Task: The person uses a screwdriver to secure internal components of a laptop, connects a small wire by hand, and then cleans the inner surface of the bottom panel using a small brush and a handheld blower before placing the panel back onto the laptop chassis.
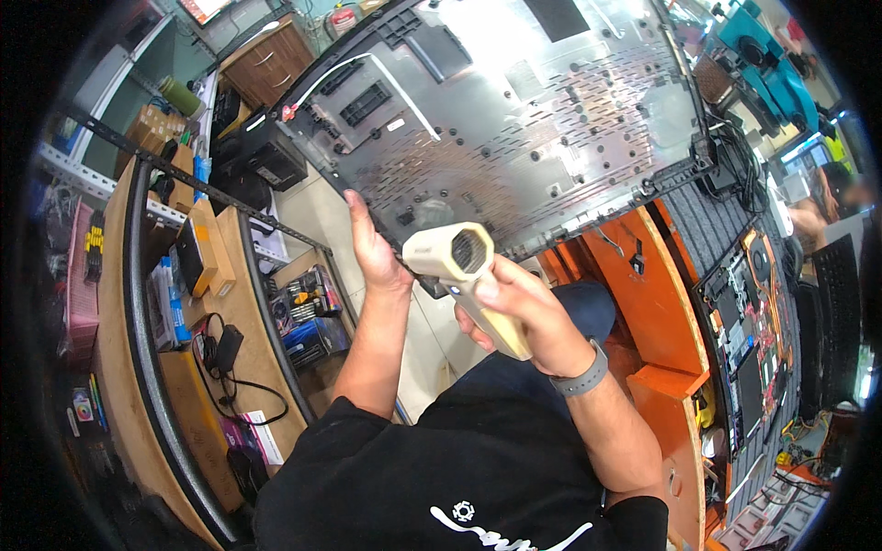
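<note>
My left hand [378, 250] grips the near-left corner of a large laptop bottom cover [551, 138], its thumb along the edge and its other fingers partly hidden. The cover is tilted up, showing its metallic inner side with rows of vent slots, small posts and a white strip. In my right hand [528, 312] is a cream handheld blower [436, 253], fingers wrapped round its handle. The blower's round grilled end faces me; its far end is out of sight. It sits just in front of the cover's near edge, beside my left hand.
At right, an opened laptop [749, 321] with exposed boards lies on a dark ribbed mat [694, 234] over an orange desk [657, 303]. Wooden shelves [230, 285] at left hold boxes and a power adapter [219, 351]. Cables [735, 151] bunch beyond the cover's right corner.
</note>
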Available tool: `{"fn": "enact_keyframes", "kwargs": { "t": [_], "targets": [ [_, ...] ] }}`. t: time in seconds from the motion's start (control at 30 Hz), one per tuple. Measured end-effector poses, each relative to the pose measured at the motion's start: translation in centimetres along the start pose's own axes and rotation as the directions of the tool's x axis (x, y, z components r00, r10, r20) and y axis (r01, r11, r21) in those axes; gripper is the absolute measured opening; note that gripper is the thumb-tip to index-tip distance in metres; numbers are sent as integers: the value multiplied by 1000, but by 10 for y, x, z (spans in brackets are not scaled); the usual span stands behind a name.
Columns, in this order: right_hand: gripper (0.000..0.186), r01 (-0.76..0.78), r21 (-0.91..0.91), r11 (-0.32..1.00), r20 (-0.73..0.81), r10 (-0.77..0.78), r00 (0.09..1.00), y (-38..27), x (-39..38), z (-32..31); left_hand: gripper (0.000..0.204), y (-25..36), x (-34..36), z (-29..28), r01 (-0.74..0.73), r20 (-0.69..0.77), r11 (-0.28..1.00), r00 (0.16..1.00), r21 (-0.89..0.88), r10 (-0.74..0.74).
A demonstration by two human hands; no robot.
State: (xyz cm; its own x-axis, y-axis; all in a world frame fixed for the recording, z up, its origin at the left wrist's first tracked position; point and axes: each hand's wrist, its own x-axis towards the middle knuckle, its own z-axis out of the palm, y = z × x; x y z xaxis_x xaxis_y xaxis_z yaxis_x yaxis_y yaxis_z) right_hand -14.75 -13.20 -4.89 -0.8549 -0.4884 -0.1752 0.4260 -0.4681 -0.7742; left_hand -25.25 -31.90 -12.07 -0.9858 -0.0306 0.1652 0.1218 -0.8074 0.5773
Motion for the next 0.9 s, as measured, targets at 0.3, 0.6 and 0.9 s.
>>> {"fn": "enact_keyframes", "kwargs": {
  "t": [0.3, 0.6, 0.9],
  "targets": [
    [34, 232, -798, 556, -327, -724, 608, -37, -63, -40, 59, 11, 3, -11, -61, -36, 996, 997, 63, 63],
    [37, 34, -844, 536, -276, -487, 828, -20, -83, -22, 61, 17, 1, -9, -65, -27, 993, 997, 100, 68],
    [28, 19, -302, 953, -311, -118, 943, -7, -76, -2, 60, 18, 0, -2, -65, 70, 996, 996, 68, 60]
  ]
}}
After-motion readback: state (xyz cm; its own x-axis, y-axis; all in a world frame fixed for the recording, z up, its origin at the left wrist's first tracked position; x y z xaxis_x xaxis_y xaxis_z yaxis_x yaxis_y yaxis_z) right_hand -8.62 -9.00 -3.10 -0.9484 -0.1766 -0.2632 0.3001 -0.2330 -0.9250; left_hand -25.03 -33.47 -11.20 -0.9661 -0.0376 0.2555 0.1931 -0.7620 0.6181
